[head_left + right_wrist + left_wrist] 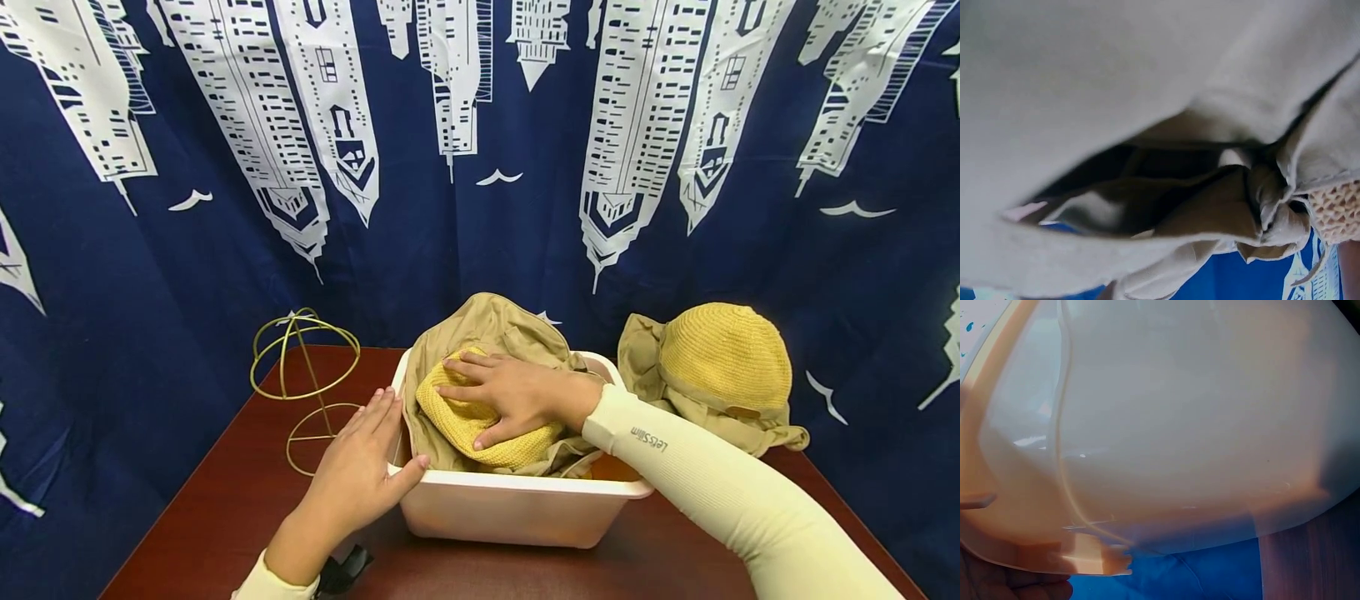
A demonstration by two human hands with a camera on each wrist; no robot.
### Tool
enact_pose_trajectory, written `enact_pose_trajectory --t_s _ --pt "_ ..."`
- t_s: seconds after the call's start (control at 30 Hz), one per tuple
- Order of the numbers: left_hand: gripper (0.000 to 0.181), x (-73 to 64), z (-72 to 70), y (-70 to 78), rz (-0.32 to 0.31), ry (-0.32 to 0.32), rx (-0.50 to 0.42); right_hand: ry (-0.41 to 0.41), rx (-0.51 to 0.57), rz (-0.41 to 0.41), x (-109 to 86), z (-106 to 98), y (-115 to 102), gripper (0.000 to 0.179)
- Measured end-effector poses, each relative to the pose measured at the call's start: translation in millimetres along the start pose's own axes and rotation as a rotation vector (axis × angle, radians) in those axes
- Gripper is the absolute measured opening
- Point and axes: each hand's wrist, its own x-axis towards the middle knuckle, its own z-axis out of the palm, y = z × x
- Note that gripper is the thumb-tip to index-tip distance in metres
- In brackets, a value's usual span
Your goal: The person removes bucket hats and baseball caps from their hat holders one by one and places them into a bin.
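Note:
A white plastic bin stands on the table, filled with a sun hat that has a yellow knitted crown and a wide beige cloth brim. My right hand lies on that crown with its fingers spread, pressing it down. At the bin's left front corner, my left hand rests on the rim with straight fingers and the thumb over the front edge. The left wrist view is filled by the bin's outer wall. Beige cloth with a knotted tie fills the right wrist view.
A second yellow and beige hat sits right of the bin. To the left stands a gold wire hat stand. Something orange shows inside the bin's right front corner. A blue curtain with white buildings hangs behind the dark red table.

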Motion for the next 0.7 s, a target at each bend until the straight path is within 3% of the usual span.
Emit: enact_pose_trajectory --t_s 0.2,0.37,0.53,0.7 --pt "0.081 -1.5 0.2 1.0 -0.004 0.005 -0.011 -0.099 0.068 -0.007 1.7 8.5 -3.6 0.091" --pt "0.081 -3.7 -1.7 -1.0 -0.009 0.0 -0.002 -0.101 0.039 -0.005 5.6 8.9 -6.1 0.091" --pt "0.081 -0.5 -1.6 -1.3 0.009 0.008 0.005 -0.061 0.008 0.0 -0.2 -7.2 -5.6 0.09" --pt "0.081 0.2 1.0 0.7 0.02 0.012 -0.006 0.086 -0.036 -0.045 -11.5 -25.8 -4.1 0.087"
